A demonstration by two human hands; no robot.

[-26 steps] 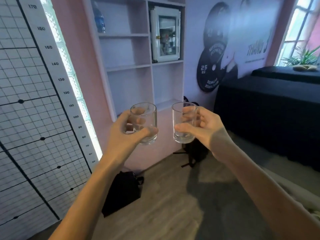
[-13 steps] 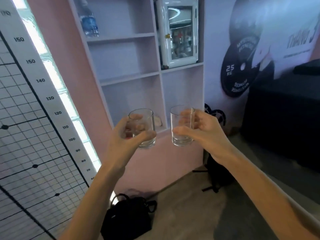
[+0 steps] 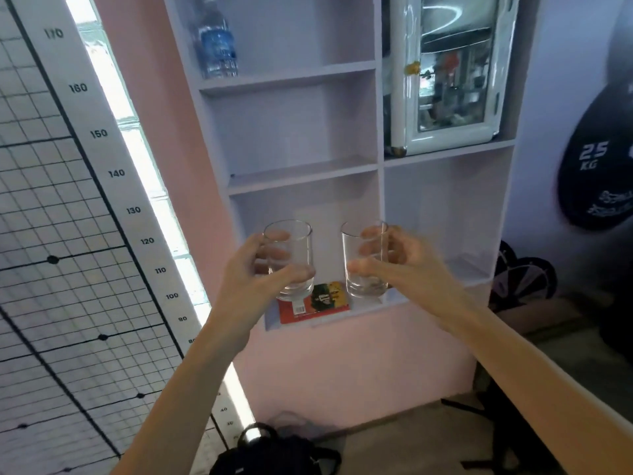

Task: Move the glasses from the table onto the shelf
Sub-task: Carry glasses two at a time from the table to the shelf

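both hands and their glasses now stand closer to the shelf unit [image 3: 380, 186] than half a second ago, and its lower compartments fill more of the view. your left hand [image 3: 246, 282] grips the left glass [image 3: 291, 258], thumb across the near side and fingers curled behind. your right hand [image 3: 407, 265] grips the right glass [image 3: 364, 262] the same way. both glasses are upright and apart from each other, held in the air before the lower left compartment. neither touches a shelf. the right glass lines up with the vertical divider between the two lower compartments. a red and green book [image 3: 315, 303] lies flat on the lower left floor, at its front edge, showing between the glasses. open room shows in the lower right compartment and on the middle left shelf. higher up, a water bottle [image 3: 217, 42] stands at top left and a glass-door cabinet [image 3: 452, 73] fills the upper right. a height chart [image 3: 102, 173] flanks the unit's left side. a black bag [image 3: 274, 454] sits on the floor below.
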